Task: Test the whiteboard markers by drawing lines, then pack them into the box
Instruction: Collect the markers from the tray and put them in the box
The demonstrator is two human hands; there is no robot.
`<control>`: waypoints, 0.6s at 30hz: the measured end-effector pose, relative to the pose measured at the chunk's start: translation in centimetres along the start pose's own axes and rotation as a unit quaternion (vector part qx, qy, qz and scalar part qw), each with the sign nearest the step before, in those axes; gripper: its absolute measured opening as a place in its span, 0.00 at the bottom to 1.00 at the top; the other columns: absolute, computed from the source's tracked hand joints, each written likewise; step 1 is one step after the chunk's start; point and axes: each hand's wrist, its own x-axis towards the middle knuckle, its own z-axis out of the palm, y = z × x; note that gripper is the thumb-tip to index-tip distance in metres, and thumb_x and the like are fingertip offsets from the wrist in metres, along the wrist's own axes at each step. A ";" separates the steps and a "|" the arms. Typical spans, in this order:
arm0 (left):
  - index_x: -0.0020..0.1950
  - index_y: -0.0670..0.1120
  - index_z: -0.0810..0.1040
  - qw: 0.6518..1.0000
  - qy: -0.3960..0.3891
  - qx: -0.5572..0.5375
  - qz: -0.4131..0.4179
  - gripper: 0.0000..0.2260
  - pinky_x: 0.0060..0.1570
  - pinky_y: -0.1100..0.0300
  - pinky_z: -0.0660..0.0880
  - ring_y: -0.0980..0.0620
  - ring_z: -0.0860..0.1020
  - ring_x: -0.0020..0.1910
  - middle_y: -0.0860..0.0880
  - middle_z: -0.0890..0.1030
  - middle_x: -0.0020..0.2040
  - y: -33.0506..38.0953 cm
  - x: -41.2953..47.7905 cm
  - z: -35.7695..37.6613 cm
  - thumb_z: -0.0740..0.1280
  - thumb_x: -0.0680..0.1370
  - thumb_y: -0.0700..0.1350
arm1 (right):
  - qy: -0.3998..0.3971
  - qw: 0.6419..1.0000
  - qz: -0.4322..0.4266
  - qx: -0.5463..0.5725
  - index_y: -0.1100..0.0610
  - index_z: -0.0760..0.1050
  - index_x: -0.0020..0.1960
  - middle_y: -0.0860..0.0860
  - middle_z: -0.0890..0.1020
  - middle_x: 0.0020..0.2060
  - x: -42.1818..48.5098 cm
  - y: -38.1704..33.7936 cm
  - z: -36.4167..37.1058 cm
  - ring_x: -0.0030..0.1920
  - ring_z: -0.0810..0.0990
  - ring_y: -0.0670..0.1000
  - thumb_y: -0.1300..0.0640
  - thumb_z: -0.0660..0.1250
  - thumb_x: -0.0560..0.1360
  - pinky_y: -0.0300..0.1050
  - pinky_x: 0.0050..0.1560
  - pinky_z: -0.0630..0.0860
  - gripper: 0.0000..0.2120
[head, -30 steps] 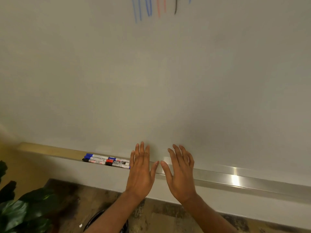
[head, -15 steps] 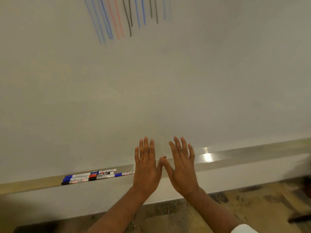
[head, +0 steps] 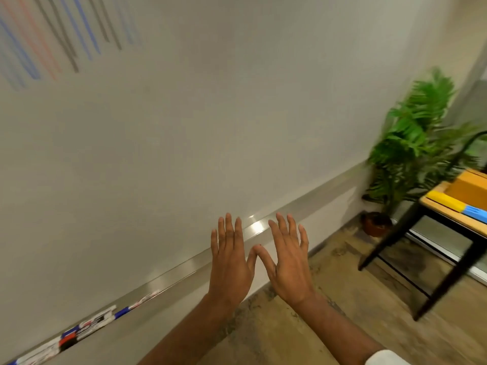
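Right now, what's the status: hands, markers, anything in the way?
Left hand and right hand open, empty, thumbs touching. Markers lying on the ledge, lower left. Lines drawn. Nothing blocking.

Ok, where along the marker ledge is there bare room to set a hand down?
The ledge is bare from the hands, left hand and right hand, rightward to the plant. Crowded only at lower left, where the markers lie.

Markers [head: 79, 329] | you see blue, red, black caps, white barrels, lying end to end on the tray ledge [head: 184, 270] | lines [head: 60, 35] | blue, red, black strokes on whiteboard [head: 210, 114], upper left
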 end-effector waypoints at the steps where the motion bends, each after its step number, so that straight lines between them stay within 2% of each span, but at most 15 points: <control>1: 0.83 0.43 0.56 1.000 -0.006 -0.005 0.011 0.37 0.79 0.40 0.54 0.43 0.48 0.83 0.43 0.52 0.84 1.2 0.4 0.5 0.42 0.83 0.68 | 0.008 1.000 0.012 -0.004 0.54 0.58 0.78 0.51 0.55 0.79 -0.2 1.0 -0.8 0.79 0.47 0.51 0.37 0.52 0.81 0.62 0.76 0.51 0.31; 4: 0.83 0.44 0.55 0.999 -0.012 -0.015 0.047 0.38 0.79 0.40 0.54 0.43 0.49 0.83 0.43 0.52 0.84 4.9 1.8 2.3 0.42 0.83 0.69 | 0.033 0.998 0.051 -0.030 0.55 0.58 0.78 0.52 0.55 0.79 -0.9 4.6 -3.3 0.79 0.47 0.51 0.37 0.53 0.81 0.61 0.76 0.51 0.31; 8: 0.84 0.46 0.50 0.994 -0.019 -0.034 0.098 0.35 0.81 0.46 0.43 0.48 0.41 0.83 0.46 0.45 0.84 10.9 3.4 5.3 0.49 0.84 0.66 | 0.060 0.992 0.100 -0.055 0.55 0.58 0.77 0.52 0.55 0.78 -2.1 10.6 -6.9 0.79 0.46 0.51 0.37 0.53 0.81 0.61 0.76 0.49 0.32; 11: 0.84 0.46 0.49 0.990 -0.029 -0.049 0.127 0.34 0.80 0.50 0.38 0.50 0.38 0.83 0.47 0.44 0.84 16.0 4.2 7.5 0.53 0.85 0.63 | 0.077 0.986 0.125 -0.075 0.55 0.60 0.77 0.53 0.56 0.78 -3.1 15.4 -9.9 0.79 0.46 0.52 0.36 0.51 0.81 0.62 0.76 0.51 0.31; 15: 0.84 0.47 0.47 0.982 -0.041 -0.076 0.167 0.33 0.80 0.50 0.38 0.50 0.39 0.83 0.47 0.44 0.84 23.1 5.4 10.3 0.50 0.85 0.63 | 0.087 0.978 0.158 -0.102 0.56 0.61 0.76 0.52 0.56 0.78 -4.6 21.9 -14.1 0.79 0.46 0.52 0.37 0.52 0.81 0.61 0.76 0.50 0.31; 18: 0.84 0.46 0.50 0.973 -0.047 -0.094 0.207 0.32 0.80 0.49 0.39 0.49 0.41 0.83 0.46 0.46 0.84 28.5 6.2 12.1 0.50 0.85 0.62 | 0.097 0.973 0.176 -0.115 0.55 0.61 0.76 0.52 0.55 0.79 -6.0 26.4 -16.9 0.79 0.46 0.51 0.37 0.53 0.81 0.61 0.76 0.51 0.31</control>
